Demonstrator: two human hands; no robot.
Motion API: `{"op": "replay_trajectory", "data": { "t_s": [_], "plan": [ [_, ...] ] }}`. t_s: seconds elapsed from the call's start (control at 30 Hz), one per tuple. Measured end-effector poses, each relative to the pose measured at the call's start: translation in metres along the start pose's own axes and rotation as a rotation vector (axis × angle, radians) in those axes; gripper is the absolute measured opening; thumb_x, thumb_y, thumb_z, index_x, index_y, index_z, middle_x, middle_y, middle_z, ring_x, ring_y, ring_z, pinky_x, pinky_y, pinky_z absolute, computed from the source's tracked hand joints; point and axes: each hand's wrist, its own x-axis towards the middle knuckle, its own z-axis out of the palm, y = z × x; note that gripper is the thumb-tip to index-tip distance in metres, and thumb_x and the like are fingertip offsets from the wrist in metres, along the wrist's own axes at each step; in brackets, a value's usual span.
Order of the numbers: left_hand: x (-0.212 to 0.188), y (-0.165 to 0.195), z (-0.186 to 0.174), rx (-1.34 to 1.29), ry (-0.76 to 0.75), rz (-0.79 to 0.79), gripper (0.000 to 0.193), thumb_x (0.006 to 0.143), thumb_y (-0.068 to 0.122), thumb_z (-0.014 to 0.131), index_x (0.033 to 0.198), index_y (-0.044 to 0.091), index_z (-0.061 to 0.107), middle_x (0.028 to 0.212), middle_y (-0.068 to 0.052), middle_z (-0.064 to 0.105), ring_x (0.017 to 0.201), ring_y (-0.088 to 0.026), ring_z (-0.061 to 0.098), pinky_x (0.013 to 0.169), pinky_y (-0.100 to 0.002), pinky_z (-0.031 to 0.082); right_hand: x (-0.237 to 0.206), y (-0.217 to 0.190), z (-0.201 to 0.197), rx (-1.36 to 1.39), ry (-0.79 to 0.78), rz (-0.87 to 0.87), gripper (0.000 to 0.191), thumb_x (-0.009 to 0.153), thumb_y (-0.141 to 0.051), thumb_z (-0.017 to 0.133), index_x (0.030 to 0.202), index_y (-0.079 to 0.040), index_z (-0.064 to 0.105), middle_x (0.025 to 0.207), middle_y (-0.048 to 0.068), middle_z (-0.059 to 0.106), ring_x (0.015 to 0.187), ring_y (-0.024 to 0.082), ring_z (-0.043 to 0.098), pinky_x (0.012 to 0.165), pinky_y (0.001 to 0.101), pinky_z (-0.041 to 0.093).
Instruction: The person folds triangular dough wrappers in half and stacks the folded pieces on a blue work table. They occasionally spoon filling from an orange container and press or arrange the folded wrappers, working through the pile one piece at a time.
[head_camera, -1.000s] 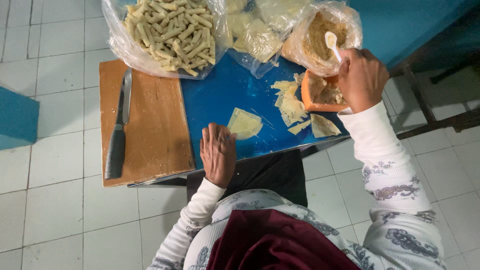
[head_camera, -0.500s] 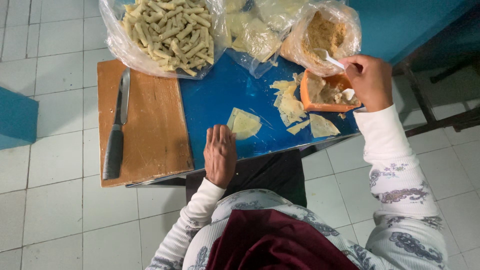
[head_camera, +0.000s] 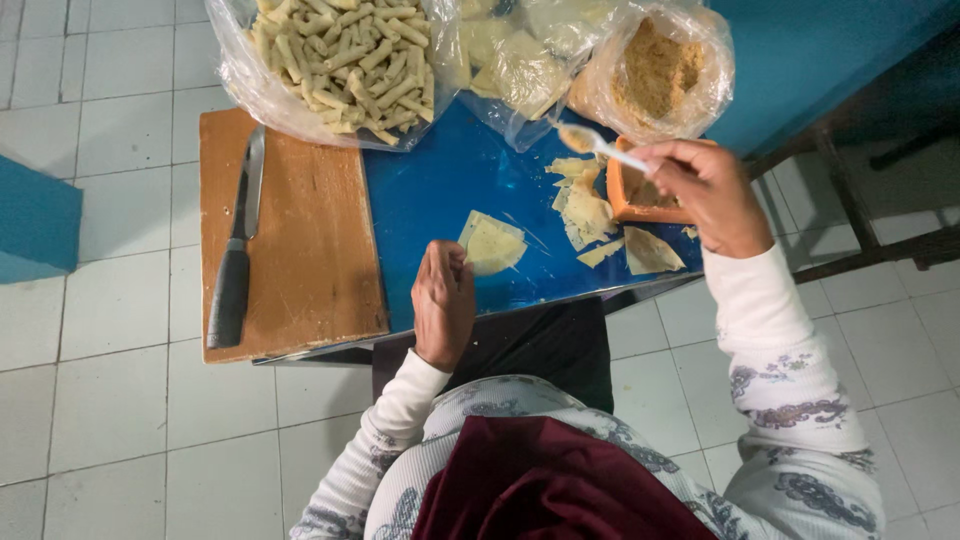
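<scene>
Right hand (head_camera: 705, 190) pinches a white spoon (head_camera: 600, 147) by its handle, fingers curled shut around it, the loaded bowl held above the blue table (head_camera: 430, 200) between the orange dish (head_camera: 640, 195) and the wrapper (head_camera: 492, 244). Left hand (head_camera: 444, 305) lies palm down, fingers loosely bent, its fingertips touching the near edge of that wrapper, gripping nothing. What fills the spoon is hard to make out beyond a brownish heap; the dish is largely hidden behind the right hand, and the bags at the far edge are cut off by the frame. The wrapper is a pale yellow, thin, roughly square sheet, lying flat on the table just beyond the left hand. More torn sheets (head_camera: 585, 210) lie beside the dish. A bag of rolls (head_camera: 340, 60) and a bag of crumbs (head_camera: 655, 70) sit at the back, and a knife (head_camera: 235, 250) rests on the wooden board (head_camera: 310, 240) to the left. Half a second earlier the spoon was down in the dish; it has since lifted clear and swung left, while the left hand has stayed put.
</scene>
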Motion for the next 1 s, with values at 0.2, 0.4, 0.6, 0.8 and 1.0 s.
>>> {"op": "replay_trajectory", "data": {
  "t_s": [0.2, 0.4, 0.6, 0.8, 1.0],
  "plan": [
    [0.001, -0.009, 0.001, -0.093, -0.002, -0.091, 0.023, 0.09, -0.008, 0.067, 0.105, 0.001, 0.052, 0.088, -0.013, 0.063, 0.07, -0.021, 0.066, 0.063, -0.032, 0.055, -0.013, 0.005, 0.071, -0.097, -0.242, 0.063, 0.02, 0.101, -0.006, 0.062, 0.116, 0.003, 0.073, 0.086, -0.002, 0.061, 0.076, 0.006, 0.05, 0.066, 0.0215, 0.043],
    [0.001, -0.013, 0.004, -0.124, 0.007, -0.084, 0.024, 0.089, -0.008, 0.068, 0.104, 0.001, 0.053, 0.09, -0.013, 0.064, 0.073, -0.019, 0.068, 0.065, -0.031, 0.056, -0.019, 0.006, 0.101, -0.523, -0.199, -0.226, 0.014, 0.094, -0.003, 0.067, 0.107, -0.004, 0.074, 0.085, 0.005, 0.063, 0.076, 0.018, 0.06, 0.069, 0.0311, 0.048],
    [0.002, -0.012, 0.004, -0.17, -0.022, -0.095, 0.023, 0.09, -0.008, 0.068, 0.105, 0.0, 0.052, 0.091, -0.014, 0.064, 0.074, -0.019, 0.068, 0.066, -0.03, 0.055, -0.024, 0.014, 0.103, -0.803, -0.104, -0.663, 0.014, 0.094, -0.002, 0.068, 0.106, -0.008, 0.07, 0.099, 0.008, 0.062, 0.094, 0.028, 0.063, 0.082, 0.0409, 0.05],
    [0.006, -0.012, 0.007, -0.206, -0.031, -0.086, 0.022, 0.09, -0.008, 0.067, 0.104, 0.0, 0.053, 0.093, -0.013, 0.064, 0.076, -0.018, 0.068, 0.066, -0.03, 0.056, -0.021, 0.028, 0.094, -0.893, -0.072, -0.812, 0.023, 0.091, 0.0, 0.068, 0.113, -0.01, 0.069, 0.105, 0.008, 0.063, 0.098, 0.028, 0.063, 0.086, 0.0419, 0.049],
    [0.008, -0.013, 0.008, -0.163, -0.042, -0.025, 0.025, 0.088, -0.009, 0.068, 0.106, 0.0, 0.053, 0.093, -0.013, 0.063, 0.075, -0.018, 0.067, 0.066, -0.029, 0.055, -0.031, 0.026, 0.084, -0.933, -0.048, -0.87, 0.028, 0.091, 0.001, 0.067, 0.117, -0.009, 0.069, 0.106, 0.006, 0.063, 0.1, 0.026, 0.065, 0.089, 0.0415, 0.049]
  ]
}}
